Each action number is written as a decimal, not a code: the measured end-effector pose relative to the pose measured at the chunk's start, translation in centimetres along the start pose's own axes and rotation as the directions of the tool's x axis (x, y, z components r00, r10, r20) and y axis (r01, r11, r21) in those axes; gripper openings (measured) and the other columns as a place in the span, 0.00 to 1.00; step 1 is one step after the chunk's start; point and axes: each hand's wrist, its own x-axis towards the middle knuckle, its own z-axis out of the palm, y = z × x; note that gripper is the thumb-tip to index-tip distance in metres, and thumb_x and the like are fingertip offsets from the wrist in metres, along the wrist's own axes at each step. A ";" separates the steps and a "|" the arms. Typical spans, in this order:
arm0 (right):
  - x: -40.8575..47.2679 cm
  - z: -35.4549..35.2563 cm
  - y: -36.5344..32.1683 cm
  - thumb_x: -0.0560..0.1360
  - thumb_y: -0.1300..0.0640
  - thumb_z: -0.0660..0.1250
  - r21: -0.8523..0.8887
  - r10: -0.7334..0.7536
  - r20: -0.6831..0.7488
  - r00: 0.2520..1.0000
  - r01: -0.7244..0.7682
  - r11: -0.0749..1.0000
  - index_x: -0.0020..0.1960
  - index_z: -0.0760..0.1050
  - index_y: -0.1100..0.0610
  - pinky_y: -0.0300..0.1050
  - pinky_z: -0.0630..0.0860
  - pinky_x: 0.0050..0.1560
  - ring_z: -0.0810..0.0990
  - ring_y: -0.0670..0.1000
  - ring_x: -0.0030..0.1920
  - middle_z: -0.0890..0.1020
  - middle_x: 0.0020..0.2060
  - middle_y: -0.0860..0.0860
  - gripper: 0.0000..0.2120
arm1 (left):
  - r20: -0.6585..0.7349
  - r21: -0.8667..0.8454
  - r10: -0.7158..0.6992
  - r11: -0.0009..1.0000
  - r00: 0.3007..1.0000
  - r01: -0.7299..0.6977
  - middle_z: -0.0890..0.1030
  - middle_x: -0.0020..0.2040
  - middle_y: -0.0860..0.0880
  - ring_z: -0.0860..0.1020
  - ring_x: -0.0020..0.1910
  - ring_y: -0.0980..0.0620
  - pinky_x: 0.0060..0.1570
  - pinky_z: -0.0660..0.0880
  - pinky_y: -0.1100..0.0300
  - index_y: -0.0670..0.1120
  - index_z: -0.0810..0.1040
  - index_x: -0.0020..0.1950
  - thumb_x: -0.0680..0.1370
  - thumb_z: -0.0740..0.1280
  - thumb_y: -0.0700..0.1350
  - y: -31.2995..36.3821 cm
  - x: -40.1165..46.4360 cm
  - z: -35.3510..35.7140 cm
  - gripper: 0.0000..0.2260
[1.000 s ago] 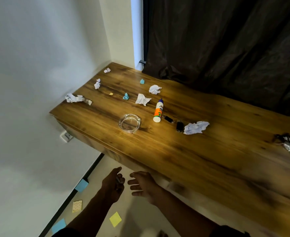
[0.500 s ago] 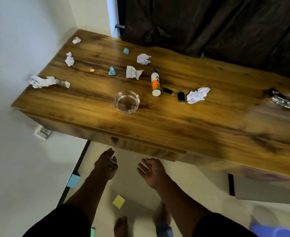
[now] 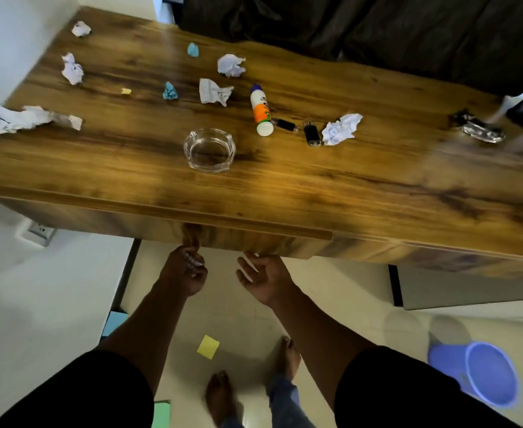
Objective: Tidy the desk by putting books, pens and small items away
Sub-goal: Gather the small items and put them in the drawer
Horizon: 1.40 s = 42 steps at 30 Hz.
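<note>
The wooden desk (image 3: 346, 186) carries several crumpled white papers (image 3: 342, 128), two blue paper balls (image 3: 170, 91), a glue bottle (image 3: 261, 109), a glass ashtray (image 3: 209, 149), a black USB stick (image 3: 312, 133) and a smaller black piece (image 3: 285, 125). My left hand (image 3: 183, 273) is below the desk's front edge, its fingers curled round a small silvery item (image 3: 193, 263). My right hand (image 3: 261, 278) hovers beside it, palm up and fingers relaxed, holding nothing, just under the drawer front (image 3: 254, 240).
A crumpled foil piece (image 3: 481, 132) lies at the desk's right end. A dark curtain (image 3: 346, 26) hangs behind. On the floor are a purple bucket (image 3: 490, 373), a yellow sticky note (image 3: 208, 346) and a blue one (image 3: 115, 322). A wall socket (image 3: 40, 232) sits at left.
The view has tilted down and drawn nearer to the desk. Both hands have risen to the desk's front edge, the left still holding the small item.
</note>
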 end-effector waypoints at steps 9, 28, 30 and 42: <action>-1.8 -2.0 2.2 0.79 0.68 0.63 -0.090 0.012 -0.060 0.998 -0.017 0.996 0.72 0.70 0.56 0.55 0.78 0.52 0.82 0.58 0.60 0.83 0.61 0.53 0.23 | -0.080 0.048 -0.047 0.998 0.996 0.051 0.64 0.21 0.54 0.64 0.16 0.59 0.18 0.59 0.70 0.51 0.67 0.37 0.82 0.56 0.41 -1.1 -2.1 -2.4 0.14; -9.6 -6.3 7.9 0.81 0.63 0.64 -0.241 0.161 -0.031 0.987 -0.163 0.957 0.59 0.75 0.62 0.60 0.72 0.69 0.76 0.63 0.68 0.80 0.65 0.61 0.08 | -0.207 0.097 -0.045 0.993 0.977 0.066 0.68 0.22 0.52 0.67 0.17 0.58 0.17 0.61 0.68 0.47 0.69 0.37 0.81 0.62 0.42 -6.5 -10.8 -8.9 0.12; -10.4 -6.3 8.1 0.82 0.59 0.64 -0.351 0.188 -0.022 0.982 -0.183 0.918 0.58 0.75 0.59 0.60 0.73 0.67 0.77 0.63 0.67 0.79 0.65 0.61 0.07 | -0.219 0.238 -0.036 0.967 0.975 0.089 0.74 0.24 0.49 0.67 0.18 0.57 0.17 0.60 0.69 0.44 0.77 0.45 0.81 0.63 0.42 -6.5 -12.3 -9.8 0.07; -18.1 3.3 7.1 0.82 0.54 0.64 -0.894 0.076 0.432 0.899 0.416 0.164 0.57 0.78 0.54 0.39 0.79 0.38 0.84 0.48 0.39 0.84 0.44 0.51 0.07 | 0.213 0.969 0.286 0.057 0.934 -0.239 0.83 0.33 0.49 0.75 0.28 0.53 0.29 0.65 0.63 0.46 0.83 0.42 0.79 0.67 0.40 -0.3 -23.9 -1.3 0.07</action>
